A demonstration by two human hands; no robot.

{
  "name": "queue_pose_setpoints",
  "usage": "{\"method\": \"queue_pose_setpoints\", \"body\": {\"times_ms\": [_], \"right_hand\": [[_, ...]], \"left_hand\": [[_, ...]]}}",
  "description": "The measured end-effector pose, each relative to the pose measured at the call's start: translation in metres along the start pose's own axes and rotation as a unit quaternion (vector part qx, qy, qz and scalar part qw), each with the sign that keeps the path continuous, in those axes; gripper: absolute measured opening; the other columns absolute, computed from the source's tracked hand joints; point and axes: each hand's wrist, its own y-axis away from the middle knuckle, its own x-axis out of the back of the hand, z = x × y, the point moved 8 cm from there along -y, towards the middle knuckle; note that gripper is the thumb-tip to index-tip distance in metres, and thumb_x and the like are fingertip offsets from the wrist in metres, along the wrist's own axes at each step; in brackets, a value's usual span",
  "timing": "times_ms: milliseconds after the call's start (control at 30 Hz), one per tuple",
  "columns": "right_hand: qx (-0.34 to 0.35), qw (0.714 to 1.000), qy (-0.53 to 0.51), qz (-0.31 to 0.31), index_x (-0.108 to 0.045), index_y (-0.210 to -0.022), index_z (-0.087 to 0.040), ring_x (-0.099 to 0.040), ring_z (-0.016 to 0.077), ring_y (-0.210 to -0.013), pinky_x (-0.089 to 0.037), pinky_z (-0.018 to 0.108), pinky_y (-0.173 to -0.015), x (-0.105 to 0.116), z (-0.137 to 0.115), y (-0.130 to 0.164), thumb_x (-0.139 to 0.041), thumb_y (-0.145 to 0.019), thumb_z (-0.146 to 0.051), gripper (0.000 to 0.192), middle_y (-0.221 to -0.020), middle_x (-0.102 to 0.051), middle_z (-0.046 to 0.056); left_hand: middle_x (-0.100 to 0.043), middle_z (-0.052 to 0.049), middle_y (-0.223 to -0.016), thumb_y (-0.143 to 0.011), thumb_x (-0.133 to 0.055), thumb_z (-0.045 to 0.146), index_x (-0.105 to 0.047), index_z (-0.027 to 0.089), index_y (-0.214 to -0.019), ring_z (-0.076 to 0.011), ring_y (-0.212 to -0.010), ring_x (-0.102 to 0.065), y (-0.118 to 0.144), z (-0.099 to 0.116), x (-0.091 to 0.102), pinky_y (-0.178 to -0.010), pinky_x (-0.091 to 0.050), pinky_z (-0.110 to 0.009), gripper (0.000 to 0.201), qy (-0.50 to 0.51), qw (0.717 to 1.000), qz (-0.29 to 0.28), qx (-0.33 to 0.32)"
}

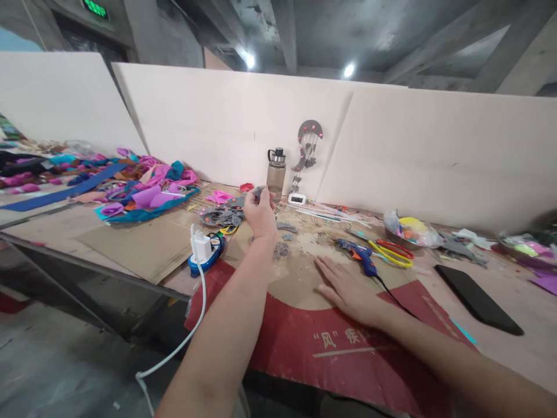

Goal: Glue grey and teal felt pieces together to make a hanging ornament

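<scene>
Two white boards behind cluttered cardboard-covered table, concrete ceiling.

Dim hall, 2 glaring ceiling lamps, edges warped.

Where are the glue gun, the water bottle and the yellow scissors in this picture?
glue gun [360,256], head view, on its blue body.
water bottle [276,174], head view, on its clear wall under the lid.
yellow scissors [391,253], head view, on the yellow handle loop.
</scene>
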Motion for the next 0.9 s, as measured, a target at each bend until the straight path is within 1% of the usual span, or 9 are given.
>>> {"method": "queue_pose_setpoints", "body": {"times_ms": [67,167,300,433,533,633,733,800,900], "right_hand": [[0.071,0.993,-0.048,-0.081,-0.025,-0.149,-0.021,-0.013,0.0259,-0.143,-0.018,0.048,-0.115,-0.009,-0.036,0.035,-0.043,-0.09,-0.051,0.069,-0.156,-0.018,0.01],[0.156,0.955,-0.165,-0.189,-0.034,-0.145,-0.033,-0.028,0.0191,-0.14,-0.028,0.038,-0.113,-0.002,-0.088,0.06,-0.043,-0.093,-0.047,0.054,-0.151,-0.033,0.0],[0.116,0.983,-0.141,-0.01,-0.04,-0.143,-0.026,-0.029,0.02,-0.139,-0.022,0.042,-0.116,0.032,-0.066,0.003,-0.031,-0.096,-0.047,0.052,-0.151,-0.034,0.003],[0.013,1.0,-0.004,-0.012,-0.031,-0.145,-0.004,-0.017,0.029,-0.142,-0.018,0.045,-0.116,0.005,-0.019,-0.049,-0.03,-0.091,-0.061,0.079,-0.153,-0.023,0.019],[0.062,0.996,0.011,-0.057,-0.026,-0.147,-0.003,-0.012,0.0308,-0.143,-0.013,0.047,-0.117,-0.014,-0.042,-0.03,-0.032,-0.088,-0.066,0.086,-0.154,-0.016,0.019],[0.157,0.976,-0.078,-0.133,-0.023,-0.148,-0.009,-0.009,0.0287,-0.143,-0.014,0.045,-0.117,-0.016,-0.091,0.027,-0.042,-0.085,-0.066,0.088,-0.155,-0.011,0.015],[0.262,0.917,-0.22,-0.206,-0.038,-0.144,-0.021,-0.031,0.0192,-0.138,-0.026,0.034,-0.114,-0.001,-0.132,0.066,-0.046,-0.09,-0.051,0.062,-0.149,-0.036,0.007],[0.27,0.911,-0.272,-0.153,-0.044,-0.14,-0.023,-0.038,0.0163,-0.135,-0.03,0.032,-0.112,0.014,-0.132,0.054,-0.045,-0.093,-0.045,0.052,-0.143,-0.046,0.005],[0.173,0.963,-0.203,-0.049,-0.043,-0.141,-0.02,-0.034,0.0198,-0.137,-0.025,0.04,-0.114,0.014,-0.101,0.005,-0.034,-0.096,-0.045,0.052,-0.148,-0.039,0.008]], "left_hand": [[-0.059,0.002,-0.065,-0.075,-0.063,0.031,-0.057,0.015,-0.083,-0.0022,-0.043,-0.042,0.0,-0.003,-0.002,-0.044,-0.031,-0.015,0.019,0.008,1.0,-0.007,0.012],[-0.058,0.003,-0.063,-0.073,-0.064,0.03,-0.055,0.015,-0.08,-0.0021,-0.042,-0.039,0.002,-0.008,-0.004,-0.041,-0.027,-0.016,0.019,0.015,0.999,-0.017,0.031],[-0.056,0.003,-0.061,-0.072,-0.065,0.029,-0.054,0.015,-0.076,-0.0026,-0.041,-0.039,0.005,-0.011,-0.007,-0.04,-0.025,-0.016,0.018,0.011,0.999,-0.036,0.021],[-0.056,0.003,-0.059,-0.071,-0.065,0.029,-0.054,0.015,-0.075,-0.0029,-0.04,-0.039,0.005,-0.017,-0.007,-0.039,-0.024,-0.017,0.018,-0.009,0.999,-0.049,0.016],[-0.056,0.003,-0.059,-0.07,-0.065,0.028,-0.054,0.015,-0.075,-0.0031,-0.04,-0.039,0.003,-0.022,-0.003,-0.039,-0.025,-0.017,0.017,-0.016,0.999,-0.036,0.023],[-0.056,0.003,-0.059,-0.07,-0.065,0.029,-0.053,0.016,-0.074,-0.0035,-0.04,-0.04,0.002,-0.026,-0.002,-0.039,-0.024,-0.017,0.018,-0.023,0.998,-0.037,0.036],[-0.055,0.004,-0.059,-0.07,-0.065,0.031,-0.053,0.016,-0.074,-0.0035,-0.04,-0.039,0.002,-0.027,-0.006,-0.038,-0.022,-0.018,0.019,-0.023,0.997,-0.05,0.045],[-0.055,0.004,-0.058,-0.07,-0.065,0.03,-0.053,0.016,-0.073,-0.0033,-0.04,-0.039,0.003,-0.026,-0.008,-0.039,-0.021,-0.018,0.019,-0.02,0.997,-0.056,0.044],[-0.055,0.004,-0.058,-0.069,-0.065,0.03,-0.052,0.016,-0.072,-0.0033,-0.04,-0.038,0.002,-0.023,-0.006,-0.039,-0.022,-0.018,0.019,-0.019,0.997,-0.055,0.041]]}}
